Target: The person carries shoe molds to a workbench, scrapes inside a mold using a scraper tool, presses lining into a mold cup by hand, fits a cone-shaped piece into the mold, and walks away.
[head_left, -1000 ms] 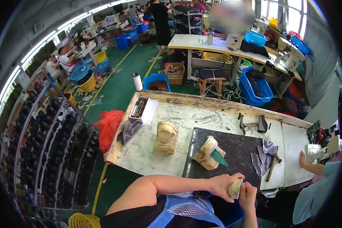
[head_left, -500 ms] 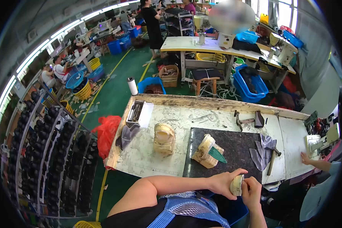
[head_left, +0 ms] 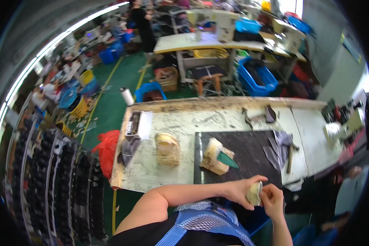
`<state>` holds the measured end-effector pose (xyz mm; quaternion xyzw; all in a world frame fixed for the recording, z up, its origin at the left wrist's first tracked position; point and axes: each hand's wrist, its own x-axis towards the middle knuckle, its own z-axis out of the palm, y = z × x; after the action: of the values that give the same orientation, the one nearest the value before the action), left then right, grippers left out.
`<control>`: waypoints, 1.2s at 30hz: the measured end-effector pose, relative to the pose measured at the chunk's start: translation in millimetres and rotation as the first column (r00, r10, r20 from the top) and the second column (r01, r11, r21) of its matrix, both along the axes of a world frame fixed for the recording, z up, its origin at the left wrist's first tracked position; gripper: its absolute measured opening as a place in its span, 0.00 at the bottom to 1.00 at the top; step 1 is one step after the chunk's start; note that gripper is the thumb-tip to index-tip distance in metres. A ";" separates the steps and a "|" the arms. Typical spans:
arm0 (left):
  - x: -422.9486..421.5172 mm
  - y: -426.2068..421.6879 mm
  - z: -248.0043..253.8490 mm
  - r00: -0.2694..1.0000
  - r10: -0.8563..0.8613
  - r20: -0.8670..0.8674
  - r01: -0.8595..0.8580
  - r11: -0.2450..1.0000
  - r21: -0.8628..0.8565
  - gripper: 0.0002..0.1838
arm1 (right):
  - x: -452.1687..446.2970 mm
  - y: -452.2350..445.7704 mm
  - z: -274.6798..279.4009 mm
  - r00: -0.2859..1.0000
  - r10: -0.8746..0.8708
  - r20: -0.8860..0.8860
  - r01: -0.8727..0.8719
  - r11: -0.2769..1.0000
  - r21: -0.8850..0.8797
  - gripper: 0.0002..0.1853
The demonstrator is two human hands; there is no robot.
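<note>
My left hand [head_left: 241, 192] is wrapped round a small cream roll [head_left: 254, 194], which looks like tape, over the table's front edge. My right hand [head_left: 273, 201] pinches at the roll's right side; whether a loose end lies between its fingers is too small to tell. Just beyond my hands, a cream block-like piece with a green insert [head_left: 227, 159] rests on the black mat [head_left: 250, 149]. A second cream piece [head_left: 167, 149] stands to the left on the white tabletop. Grey fabric pieces [head_left: 278, 151] and a hammer [head_left: 291, 159] lie at the mat's right.
A raised wooden rim [head_left: 217, 104] runs along the table's back. Tools [head_left: 258, 117] lie near it. At the left are a box of tools [head_left: 134, 123], a red bag [head_left: 106, 152] and a dark rack [head_left: 61, 176]. A co-worker's sleeve [head_left: 348, 190] shows at the right.
The view has swung, so the table sits further left and higher. My right hand's fingers have shifted at the roll, now in a pinch. The co-worker's hand has left the table's right side.
</note>
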<state>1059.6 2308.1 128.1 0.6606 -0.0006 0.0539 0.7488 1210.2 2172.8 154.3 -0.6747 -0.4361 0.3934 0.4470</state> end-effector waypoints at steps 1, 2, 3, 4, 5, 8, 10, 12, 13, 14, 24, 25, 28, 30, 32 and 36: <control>2.3 0.9 -4.8 0.999 0.004 0.051 -0.008 0.996 0.085 0.54 | 1.3 0.0 1.3 0.966 0.033 0.256 -0.042 0.999 0.030 0.04; 6.3 1.5 -10.2 0.997 0.010 0.077 -0.017 0.995 0.096 0.54 | 1.1 0.8 2.3 0.903 0.047 0.428 -0.086 0.994 0.071 0.05; 6.9 5.2 -5.9 0.999 0.006 0.031 -0.012 0.985 0.172 0.56 | 0.1 2.3 -0.2 0.881 0.021 0.473 -0.078 0.992 0.102 0.06; 12.9 4.5 -16.7 0.995 0.005 0.101 -0.023 0.982 0.185 0.57 | 6.9 2.5 -8.2 0.844 0.015 0.536 -0.135 0.973 0.186 0.06; 14.5 4.2 -10.5 0.999 -0.006 0.035 0.002 0.992 0.124 0.56 | 13.6 3.6 -17.7 0.800 -0.019 0.600 -0.169 0.952 0.255 0.06; 20.8 -1.4 -12.6 0.997 -0.026 -0.078 0.017 0.993 -0.114 0.56 | 21.6 1.5 -28.3 0.906 -0.115 0.408 0.037 0.980 0.195 0.15; 24.3 -9.0 -17.4 0.998 0.016 -0.057 -0.021 0.996 -0.085 0.59 | 26.9 -4.0 -16.9 0.948 -0.271 -0.164 0.263 0.962 -0.069 0.15; 25.4 -8.9 -15.4 0.987 0.010 -0.159 -0.029 0.992 -0.121 0.59 | 24.1 -14.4 -5.1 0.834 -0.256 -0.488 0.259 0.964 -0.064 0.12; 27.7 -10.5 -14.6 0.988 -0.017 -0.156 -0.003 0.992 -0.128 0.59 | 22.0 -19.3 -13.3 0.909 -0.144 -0.390 0.170 0.985 0.034 0.11; 29.3 -13.9 -13.5 0.986 -0.029 -0.162 0.011 0.994 -0.107 0.59 | 18.7 -25.3 -22.0 0.959 -0.037 -0.281 0.071 0.991 0.112 0.11; 47.0 -29.7 -22.8 0.872 -0.413 -0.263 0.294 0.871 -0.393 0.39 | 24.0 -67.8 -30.9 0.770 -0.154 0.619 0.038 0.980 0.196 0.09; 47.6 -31.3 -29.4 0.850 -0.451 -0.273 0.314 0.849 -0.425 0.37 | 25.0 -72.5 -34.9 0.701 -0.156 0.695 0.033 0.982 0.187 0.11; 51.9 -36.0 -28.8 0.811 -0.528 -0.252 0.326 0.765 -0.555 0.29 | 23.0 -82.2 -23.3 0.904 -0.424 0.044 0.426 0.894 -0.138 0.12; 54.3 -40.1 -28.6 0.822 -0.498 -0.276 0.329 0.812 -0.483 0.29 | 22.9 -90.8 -23.0 0.880 -0.412 -0.237 0.398 0.911 -0.106 0.11; 58.8 -44.4 -28.5 0.808 -0.524 -0.270 0.384 0.815 -0.434 0.27 | 10.6 -95.8 -21.5 0.912 -0.276 -0.304 0.284 0.959 -0.018 0.10; 59.9 -50.0 -24.5 0.844 -0.497 -0.203 0.389 0.827 -0.405 0.25 | 10.7 -96.3 -6.6 0.963 -0.266 -0.038 0.256 0.952 -0.169 0.07</control>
<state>1119.5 2258.1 103.7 0.4991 -0.0326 -0.2249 0.8362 1221.0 2076.4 147.7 -0.7484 -0.2960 0.3854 0.4515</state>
